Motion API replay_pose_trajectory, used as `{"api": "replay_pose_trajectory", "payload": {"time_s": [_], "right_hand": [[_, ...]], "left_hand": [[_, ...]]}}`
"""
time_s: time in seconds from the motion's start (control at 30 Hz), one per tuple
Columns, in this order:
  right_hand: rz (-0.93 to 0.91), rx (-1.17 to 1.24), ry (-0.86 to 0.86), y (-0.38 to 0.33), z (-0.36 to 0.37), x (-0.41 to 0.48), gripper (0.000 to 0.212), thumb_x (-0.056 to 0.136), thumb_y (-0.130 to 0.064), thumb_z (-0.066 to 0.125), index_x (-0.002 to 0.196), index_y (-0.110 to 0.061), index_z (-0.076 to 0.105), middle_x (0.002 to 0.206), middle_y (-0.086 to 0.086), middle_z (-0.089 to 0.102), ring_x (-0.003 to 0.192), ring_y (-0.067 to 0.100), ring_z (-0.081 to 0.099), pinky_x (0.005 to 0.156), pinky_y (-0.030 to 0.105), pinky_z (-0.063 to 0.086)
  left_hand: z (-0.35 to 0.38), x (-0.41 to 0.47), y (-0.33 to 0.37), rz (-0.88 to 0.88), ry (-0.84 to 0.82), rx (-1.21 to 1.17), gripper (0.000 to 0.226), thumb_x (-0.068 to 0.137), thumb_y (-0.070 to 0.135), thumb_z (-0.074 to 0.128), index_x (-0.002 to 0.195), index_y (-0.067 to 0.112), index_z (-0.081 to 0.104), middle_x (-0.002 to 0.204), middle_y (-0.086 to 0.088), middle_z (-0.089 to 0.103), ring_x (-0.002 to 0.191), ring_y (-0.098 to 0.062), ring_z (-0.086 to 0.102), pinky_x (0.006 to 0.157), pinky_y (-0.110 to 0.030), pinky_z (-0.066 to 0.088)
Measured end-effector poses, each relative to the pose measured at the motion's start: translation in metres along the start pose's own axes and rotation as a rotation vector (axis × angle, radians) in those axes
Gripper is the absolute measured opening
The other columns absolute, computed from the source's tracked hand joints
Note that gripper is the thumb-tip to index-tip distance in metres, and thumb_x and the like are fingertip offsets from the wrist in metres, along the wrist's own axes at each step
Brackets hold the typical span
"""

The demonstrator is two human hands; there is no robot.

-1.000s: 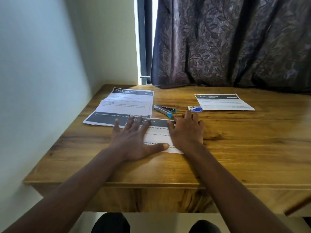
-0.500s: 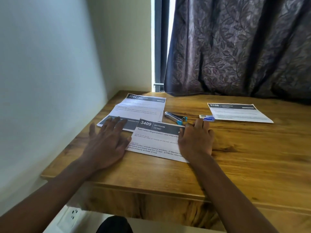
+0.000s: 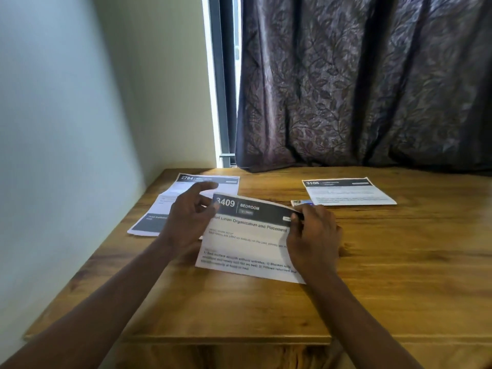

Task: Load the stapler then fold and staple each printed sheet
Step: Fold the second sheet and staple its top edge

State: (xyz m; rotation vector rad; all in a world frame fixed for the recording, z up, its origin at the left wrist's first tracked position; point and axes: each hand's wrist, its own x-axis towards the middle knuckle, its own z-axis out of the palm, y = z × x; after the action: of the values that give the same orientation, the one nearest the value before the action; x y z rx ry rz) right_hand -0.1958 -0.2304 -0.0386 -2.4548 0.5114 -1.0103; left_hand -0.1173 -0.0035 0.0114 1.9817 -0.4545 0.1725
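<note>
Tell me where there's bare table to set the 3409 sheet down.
Bare wood: right of the right hand, nearer than sheet 3108, and along the table's near edge. Crowded at left, around sheet 2764 and the left hand.

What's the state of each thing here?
sheet 3409: far edge lifted, near edge on table
left hand: pinches its far left corner
right hand: pinches its far right corner
sheet 2764: lies on table, creased
sheet 3108: lies flat
staple box: on table, open or closed unclear
curtain: drawn, gap at left

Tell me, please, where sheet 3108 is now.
Head view: sheet 3108 lies flat on the far right of the table, below the curtain, beside the small blue box.
</note>
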Motion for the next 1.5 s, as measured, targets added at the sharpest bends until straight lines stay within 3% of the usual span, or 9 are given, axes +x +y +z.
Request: {"api": "replay_pose_trajectory", "payload": {"time_s": [0.13, 0.27, 0.43, 0.57, 0.87, 1.07, 1.2, 1.37, 1.5], "right_hand": [[-0.165, -0.164, 0.095, 0.003, -0.015, 0.01, 0.038, 0.098, -0.038, 0.05, 0.13, -0.021, 0.059, 0.119, 0.004, 0.062, 0.115, 0.026, 0.055, 0.103, 0.051, 0.034], [-0.23, -0.056, -0.105, -0.009, -0.005, 0.03, 0.044, 0.099, -0.05, 0.034, 0.124, -0.027, 0.062, 0.119, -0.004, 0.065, 0.115, 0.017, 0.056, 0.107, 0.045, 0.031], [-0.211, 0.21, -0.203, -0.004, 0.026, 0.053, 0.021, 0.098, -0.039, 0.052, 0.091, -0.025, 0.067, 0.087, -0.011, 0.068, 0.083, 0.011, 0.062, 0.082, 0.04, 0.052], [-0.196, 0.249, -0.187, 0.003, 0.043, 0.064, 0.018, 0.099, -0.031, 0.057, 0.084, -0.022, 0.062, 0.079, -0.007, 0.065, 0.074, 0.014, 0.059, 0.068, 0.035, 0.049], [-0.239, 0.012, -0.133, 0.019, 0.042, 0.07, 0.026, 0.099, -0.04, 0.04, 0.096, -0.024, 0.06, 0.091, -0.006, 0.062, 0.079, 0.012, 0.055, 0.068, 0.033, 0.044], [-0.29, -0.033, -0.127, 0.016, 0.04, 0.069, 0.023, 0.097, -0.046, 0.042, 0.094, -0.03, 0.059, 0.086, -0.015, 0.056, 0.074, 0.003, 0.052, 0.063, 0.022, 0.042], [-0.331, -0.042, -0.129, 0.016, 0.041, 0.068, 0.014, 0.099, -0.036, 0.05, 0.095, -0.028, 0.061, 0.089, -0.014, 0.058, 0.076, 0.005, 0.053, 0.064, 0.028, 0.045], [-0.334, -0.047, -0.155, 0.016, 0.042, 0.067, 0.012, 0.101, -0.035, 0.05, 0.098, -0.03, 0.06, 0.092, -0.015, 0.058, 0.079, 0.005, 0.054, 0.066, 0.03, 0.047], [-0.334, -0.035, -0.148, 0.016, 0.042, 0.067, 0.013, 0.101, -0.036, 0.049, 0.101, -0.03, 0.061, 0.094, -0.014, 0.059, 0.082, 0.005, 0.054, 0.069, 0.029, 0.046]], "left_hand": [[0.023, 0.007, -0.002, 0.11, -0.101, 0.062, 0.029, 0.097, 0.023, 0.069, 0.126, 0.022, 0.067, 0.101, 0.004, 0.079, 0.09, -0.016, 0.078, 0.076, -0.044, 0.065], [0.053, 0.012, -0.007, 0.091, -0.116, -0.004, 0.017, 0.093, 0.017, 0.074, 0.11, 0.018, 0.075, 0.094, 0.004, 0.081, 0.081, -0.012, 0.079, 0.073, -0.045, 0.065], [0.073, 0.032, -0.007, 0.134, -0.083, 0.023, 0.013, 0.088, 0.016, 0.079, 0.099, 0.022, 0.078, 0.088, 0.008, 0.08, 0.076, -0.006, 0.077, 0.069, -0.04, 0.065], [0.078, 0.055, -0.01, 0.205, -0.14, 0.064, 0.012, 0.087, 0.022, 0.079, 0.099, 0.024, 0.078, 0.087, 0.01, 0.079, 0.075, -0.003, 0.076, 0.07, -0.036, 0.065], [0.064, 0.106, -0.029, 0.489, -0.449, 0.611, 0.061, 0.083, 0.054, 0.06, 0.142, 0.036, 0.055, 0.144, 0.014, 0.055, 0.131, -0.01, 0.047, 0.113, -0.042, 0.039], [0.08, 0.112, -0.044, 0.564, -0.396, 0.668, 0.063, 0.094, 0.063, 0.051, 0.151, 0.038, 0.038, 0.15, 0.01, 0.04, 0.133, -0.012, 0.04, 0.11, -0.034, 0.038], [0.085, 0.112, -0.046, 0.493, -0.286, 0.699, 0.056, 0.096, 0.063, 0.048, 0.144, 0.034, 0.048, 0.138, 0.005, 0.054, 0.125, -0.018, 0.048, 0.101, -0.038, 0.04], [0.08, 0.111, -0.043, 0.505, -0.289, 0.534, 0.034, 0.098, 0.039, 0.061, 0.132, 0.032, 0.061, 0.115, 0.008, 0.06, 0.101, -0.014, 0.058, 0.082, -0.028, 0.044], [0.067, 0.117, -0.035, 0.39, -0.312, 0.178, 0.03, 0.099, 0.027, 0.065, 0.129, 0.026, 0.065, 0.118, 0.008, 0.068, 0.105, -0.011, 0.065, 0.088, -0.033, 0.057]]}}
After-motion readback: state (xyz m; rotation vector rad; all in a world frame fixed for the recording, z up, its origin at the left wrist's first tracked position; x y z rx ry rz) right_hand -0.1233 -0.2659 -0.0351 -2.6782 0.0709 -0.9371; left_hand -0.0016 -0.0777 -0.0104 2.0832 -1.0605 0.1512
